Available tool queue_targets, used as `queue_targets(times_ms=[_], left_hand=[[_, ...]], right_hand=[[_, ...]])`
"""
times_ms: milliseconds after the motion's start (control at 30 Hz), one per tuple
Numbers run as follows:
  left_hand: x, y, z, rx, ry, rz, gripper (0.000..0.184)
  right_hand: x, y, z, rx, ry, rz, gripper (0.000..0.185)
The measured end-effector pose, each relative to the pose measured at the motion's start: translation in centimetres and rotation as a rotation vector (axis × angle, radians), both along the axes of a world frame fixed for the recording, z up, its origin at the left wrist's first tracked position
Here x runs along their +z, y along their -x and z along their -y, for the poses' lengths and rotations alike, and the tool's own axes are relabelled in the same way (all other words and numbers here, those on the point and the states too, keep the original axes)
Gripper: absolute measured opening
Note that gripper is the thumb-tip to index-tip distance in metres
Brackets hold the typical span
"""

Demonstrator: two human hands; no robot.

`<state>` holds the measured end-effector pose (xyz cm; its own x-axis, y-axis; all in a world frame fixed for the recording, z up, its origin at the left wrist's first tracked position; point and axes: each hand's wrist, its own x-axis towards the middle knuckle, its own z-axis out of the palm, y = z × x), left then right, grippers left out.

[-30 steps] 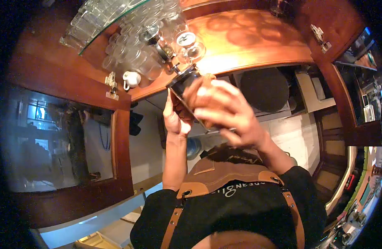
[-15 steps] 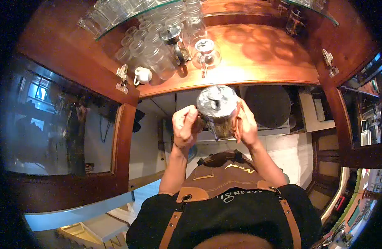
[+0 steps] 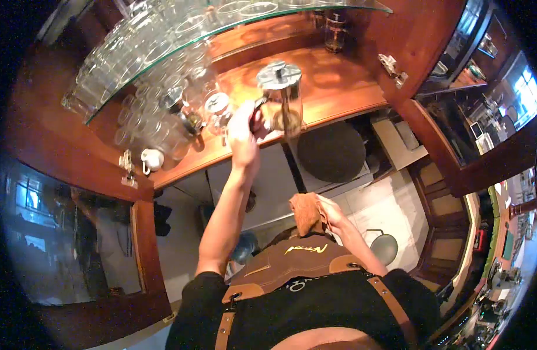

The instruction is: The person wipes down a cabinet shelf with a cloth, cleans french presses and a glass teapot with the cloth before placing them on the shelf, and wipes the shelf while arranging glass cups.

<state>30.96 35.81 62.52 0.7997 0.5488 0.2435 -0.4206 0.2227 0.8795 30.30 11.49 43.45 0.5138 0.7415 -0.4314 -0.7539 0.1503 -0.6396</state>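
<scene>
My left hand (image 3: 243,127) is wrapped round the handle of a French press (image 3: 279,87) with a shiny metal lid and a glass body. It holds the press upright over the front of the wooden cabinet shelf (image 3: 338,108); I cannot tell whether its base touches the wood. Just left of that hand stands a glass teapot (image 3: 217,105) with a light lid. Down by the apron, my right hand (image 3: 334,216) is closed on a brown cloth (image 3: 306,213), apart from the press.
Many glass jars (image 3: 163,111) crowd the shelf's left side, with another French press (image 3: 175,99) and a small white jug (image 3: 152,158). A glass shelf (image 3: 233,22) of glasses spans above. Cabinet doors (image 3: 143,245) stand open at both sides. Below is a round dark surface (image 3: 331,153).
The French press has gone from between both hands, forward to the cabinet shelf in my left hand. My right hand has come off it and dropped towards the apron with the cloth. The view has turned.
</scene>
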Motion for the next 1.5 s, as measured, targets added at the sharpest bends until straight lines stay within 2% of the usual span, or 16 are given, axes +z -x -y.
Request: queue_targets(times_ms=[233,400,467,533,800,900,933,1000,1067,1167,1200,1233,1367,1400,1467,1500], left_hand=[[-2.3,-19.4,0.3,0.030,-0.256,0.054,0.023],[-5.8,-31.6,1.4,0.054,-0.179,0.123,0.025],[-5.2,-33.0,3.2,0.150,-0.129,0.131,0.022],[-4.1,-33.3,3.5,0.188,-0.207,-0.128,0.018],[-7.2,-39.1,2.7,0.198,-0.181,0.043,0.021],[-8.2,-40.5,2.0,0.322,-0.373,0.057,0.026],[-10.5,-43.8,0.8,0.541,-0.517,-0.050,0.033],[-9.2,-41.7,0.9,0.644,-0.676,-0.049,0.042],[-6.9,-39.5,0.4,0.399,-0.681,-0.184,0.049],[-4.1,-36.8,2.4,0.591,-0.555,-0.362,0.041],[-3.7,-35.2,1.6,0.367,-0.586,-0.284,0.039],[-3.3,-31.3,3.4,0.543,-0.616,-0.135,0.039],[-2.3,-13.4,5.0,0.051,-0.580,0.254,0.023],[-3.2,-8.8,5.0,-0.114,-0.522,0.200,0.021],[-6.4,-1.6,3.8,0.055,-0.760,0.253,0.013],[-6.2,2.5,2.9,0.128,-0.779,0.049,0.009]], right_hand=[[-5.1,-1.4,7.8,-0.461,0.108,0.047,0.041],[-8.4,-0.8,13.1,-0.776,0.113,0.039,0.042],[-7.7,0.4,14.6,-0.869,0.065,-0.018,0.042],[-9.6,1.4,16.3,-0.912,0.076,-0.017,0.041],[-12.2,5.6,19.0,-1.095,0.133,-0.082,0.037],[-10.8,5.5,18.4,-1.019,0.161,-0.045,0.037],[-9.9,5.3,18.1,-1.005,0.172,-0.037,0.037],[-8.5,4.4,17.3,-1.045,0.291,-0.107,0.038],[-9.9,3.3,17.6,-0.983,0.309,-0.070,0.038],[-10.1,2.1,17.5,-0.928,0.196,-0.062,0.045],[-10.5,1.4,17.5,-0.873,0.228,-0.067,0.045],[-11.5,0.6,17.6,-0.851,0.219,-0.045,0.044],[-9.8,-1.5,15.0,-0.719,0.234,-0.040,0.043],[-9.0,-1.9,14.0,-0.696,0.252,-0.042,0.043],[-7.2,-2.6,12.2,-0.626,0.266,-0.012,0.041],[-6.9,-3.0,11.4,-0.613,0.276,-0.015,0.041]])
